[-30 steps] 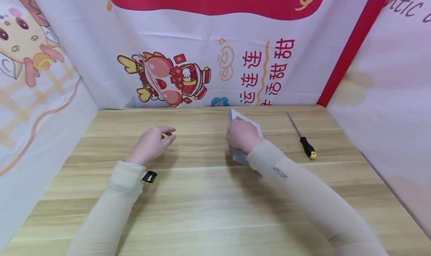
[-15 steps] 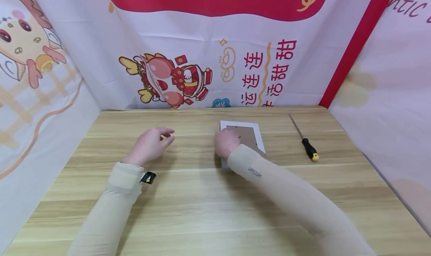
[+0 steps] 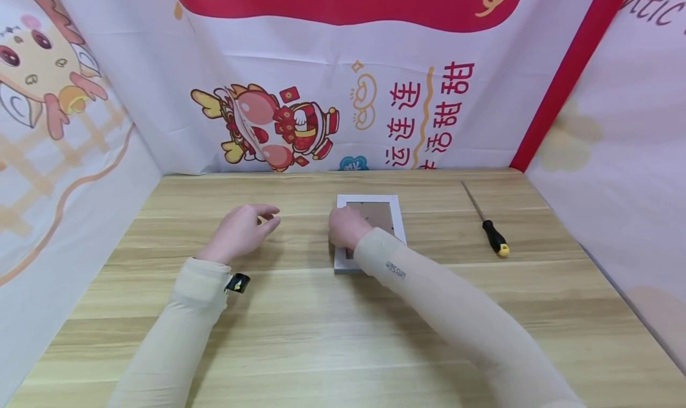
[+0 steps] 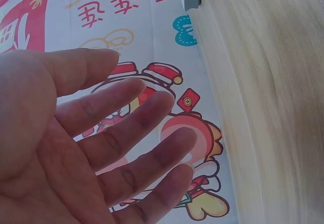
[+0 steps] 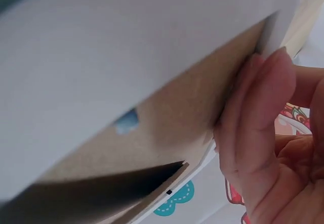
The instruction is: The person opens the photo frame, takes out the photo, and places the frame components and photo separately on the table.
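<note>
A white picture frame (image 3: 398, 220) lies back side up on the wooden table, its brown backing board (image 3: 382, 211) showing inside the border. My right hand (image 3: 347, 226) grips its left border. In the right wrist view, the fingers (image 5: 258, 128) of that hand bend over the inner edge of the border, against the brown board. Part of the frame is hidden under the right hand and sleeve. To the left, my left hand (image 3: 241, 229) hovers over the table, holding nothing, with fingers spread and relaxed in the left wrist view.
A screwdriver (image 3: 490, 232) with a black and yellow handle lies on the right part of the table (image 3: 300, 336). Printed cloth walls (image 3: 300, 39) close in the table at the back and on both sides.
The picture frame has gone from tilted up to lying nearly flat, and has shifted left with my right hand. My left hand has stayed where it was.
</note>
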A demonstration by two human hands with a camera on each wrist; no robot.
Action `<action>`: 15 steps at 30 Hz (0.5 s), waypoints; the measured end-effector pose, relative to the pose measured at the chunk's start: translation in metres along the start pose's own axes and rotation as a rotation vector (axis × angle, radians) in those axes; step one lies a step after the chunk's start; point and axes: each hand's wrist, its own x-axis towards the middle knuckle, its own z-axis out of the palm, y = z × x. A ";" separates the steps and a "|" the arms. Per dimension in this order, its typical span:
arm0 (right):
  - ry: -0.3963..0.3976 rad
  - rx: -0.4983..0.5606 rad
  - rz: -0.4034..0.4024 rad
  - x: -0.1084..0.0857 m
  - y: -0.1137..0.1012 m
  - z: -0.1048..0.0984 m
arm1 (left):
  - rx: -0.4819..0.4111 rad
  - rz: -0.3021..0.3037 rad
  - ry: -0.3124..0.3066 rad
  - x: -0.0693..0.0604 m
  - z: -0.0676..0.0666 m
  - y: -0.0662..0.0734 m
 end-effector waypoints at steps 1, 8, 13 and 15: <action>-0.006 0.024 0.007 0.000 0.000 0.000 | 0.000 -0.001 -0.003 0.000 0.000 0.000; -0.022 0.106 -0.002 -0.005 0.012 -0.006 | 0.010 -0.004 -0.015 0.001 0.004 -0.002; 0.025 0.087 -0.001 -0.017 0.033 -0.032 | 0.006 -0.008 -0.027 0.002 0.005 -0.001; 0.052 0.100 -0.004 -0.024 0.046 -0.047 | 0.005 -0.015 -0.038 0.002 0.006 0.000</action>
